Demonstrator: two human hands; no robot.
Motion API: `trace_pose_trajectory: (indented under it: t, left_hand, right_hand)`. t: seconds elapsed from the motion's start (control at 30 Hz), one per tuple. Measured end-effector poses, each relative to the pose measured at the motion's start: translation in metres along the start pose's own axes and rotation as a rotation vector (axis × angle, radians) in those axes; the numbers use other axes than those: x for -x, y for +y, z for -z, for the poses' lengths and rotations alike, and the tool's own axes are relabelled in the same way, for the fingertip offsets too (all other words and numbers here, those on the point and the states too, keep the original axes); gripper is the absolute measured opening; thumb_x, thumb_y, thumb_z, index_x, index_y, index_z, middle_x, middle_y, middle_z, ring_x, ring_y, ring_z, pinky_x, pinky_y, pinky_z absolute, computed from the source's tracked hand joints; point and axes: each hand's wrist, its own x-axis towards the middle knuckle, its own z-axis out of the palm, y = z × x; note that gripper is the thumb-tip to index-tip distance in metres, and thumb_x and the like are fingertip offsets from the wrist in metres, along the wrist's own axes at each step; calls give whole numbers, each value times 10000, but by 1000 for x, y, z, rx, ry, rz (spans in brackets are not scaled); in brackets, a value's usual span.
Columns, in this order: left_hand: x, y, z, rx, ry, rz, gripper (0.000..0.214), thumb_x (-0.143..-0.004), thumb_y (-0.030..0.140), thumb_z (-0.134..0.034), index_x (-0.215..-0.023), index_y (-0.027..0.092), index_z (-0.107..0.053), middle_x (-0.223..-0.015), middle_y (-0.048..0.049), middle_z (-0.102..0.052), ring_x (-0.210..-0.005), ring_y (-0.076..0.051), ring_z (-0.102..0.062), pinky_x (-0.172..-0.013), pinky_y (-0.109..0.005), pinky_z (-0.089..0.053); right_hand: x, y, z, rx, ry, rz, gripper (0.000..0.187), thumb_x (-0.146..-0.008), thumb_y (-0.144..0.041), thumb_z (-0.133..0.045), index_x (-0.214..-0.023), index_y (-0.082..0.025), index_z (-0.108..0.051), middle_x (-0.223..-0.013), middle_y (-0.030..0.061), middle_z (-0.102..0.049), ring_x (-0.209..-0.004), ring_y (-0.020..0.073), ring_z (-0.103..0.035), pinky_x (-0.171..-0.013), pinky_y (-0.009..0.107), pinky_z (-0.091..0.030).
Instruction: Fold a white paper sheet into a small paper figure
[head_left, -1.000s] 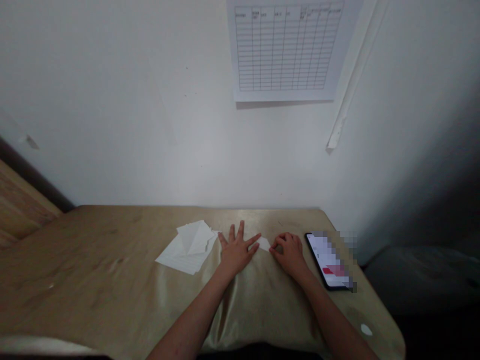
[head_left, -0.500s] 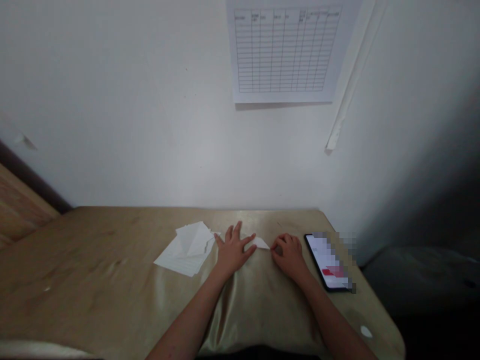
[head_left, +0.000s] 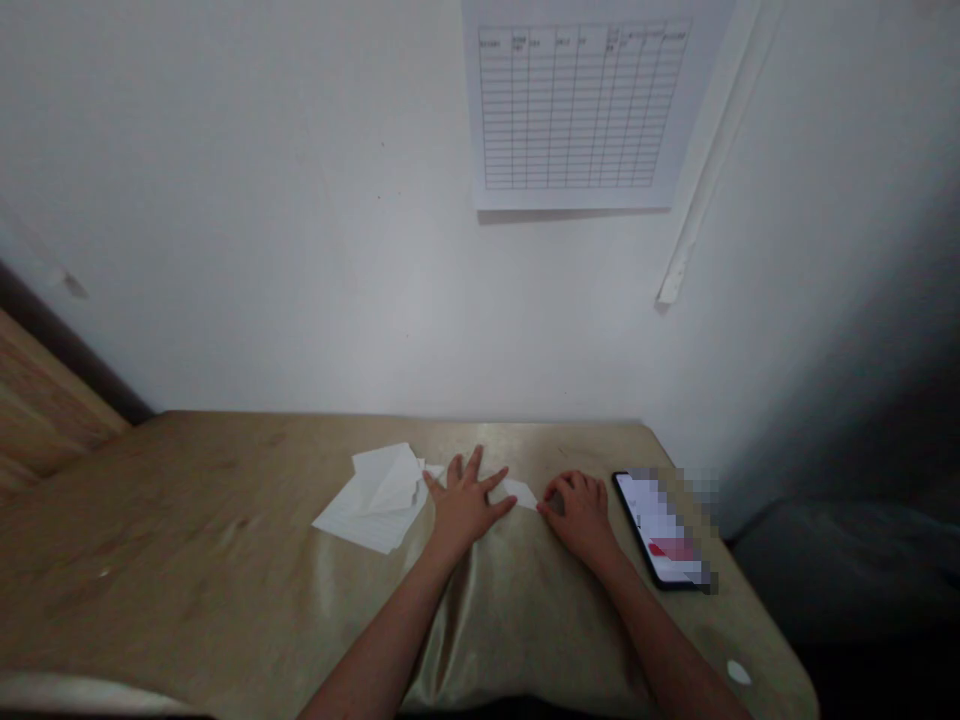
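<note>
A small piece of folded white paper [head_left: 522, 493] lies on the cloth-covered table between my two hands. My left hand [head_left: 465, 503] rests with fingers spread, its thumb and index finger at the paper's left end. On the other side, my right hand [head_left: 579, 510] is curled, with thumb and index fingertips pinched at the paper's right corner. Left of my left hand lies a stack of white paper sheets [head_left: 367, 525], with loose folded pieces on top. My left little finger reaches near the edge of that pile.
A phone [head_left: 651, 530] with a lit, partly blurred screen lies right of my right hand. A small white scrap [head_left: 739, 672] sits near the front right of the table [head_left: 225, 580]. A printed chart [head_left: 577, 110] hangs on the wall behind.
The folded paper's right corner and my right fingertips have moved slightly toward me. My left hand stays spread in nearly the same place. The whole view has shifted a little.
</note>
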Motion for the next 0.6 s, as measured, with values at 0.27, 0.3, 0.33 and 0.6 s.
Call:
trace_pose_trajectory:
  t: [0.27, 0.3, 0.33, 0.6]
  left_hand:
    - [1, 2, -3, -46, 61, 8, 716, -827, 647, -677, -1478, 393, -518, -1644, -142, -357, -1488, -452, -303, -1100, -853, -55]
    - [1, 2, -3, -29, 67, -4, 716, -832, 614, -693, -1489, 407, -496, -1637, -138, -369, -1485, -435, -314, -1108, -844, -72]
    - [1, 2, -2, -9, 70, -20, 694, -838, 579, -707, -1482, 437, -492, -1633, -123, -377, -1482, -420, -322, -1114, -838, -86]
    - [-1, -1, 4, 130, 43, -43, 254, -850, 402, -761, -1103, 414, -761, -1585, -40, -447, -1450, -381, -355, -1129, -817, -106]
  right_hand:
    - [-1, 3, -1, -14, -25, -8, 109, -863, -369, -682, -916, -278, -713, -1113, 71, -648, -1152, 292, -544, -1073, 495, -328]
    - [-1, 3, -1, -16, -28, -8, 114, -864, -372, -684, -922, -279, -716, -1118, 70, -647, -1155, 291, -543, -1078, 495, -325]
    - [-1, 3, -1, -19, -32, -9, 117, -866, -374, -684, -928, -281, -718, -1123, 69, -646, -1159, 290, -542, -1083, 496, -321]
    - [-1, 1, 2, -72, -49, -32, 94, -880, -353, -685, -922, -296, -746, -1139, 62, -635, -1173, 280, -521, -1114, 502, -283]
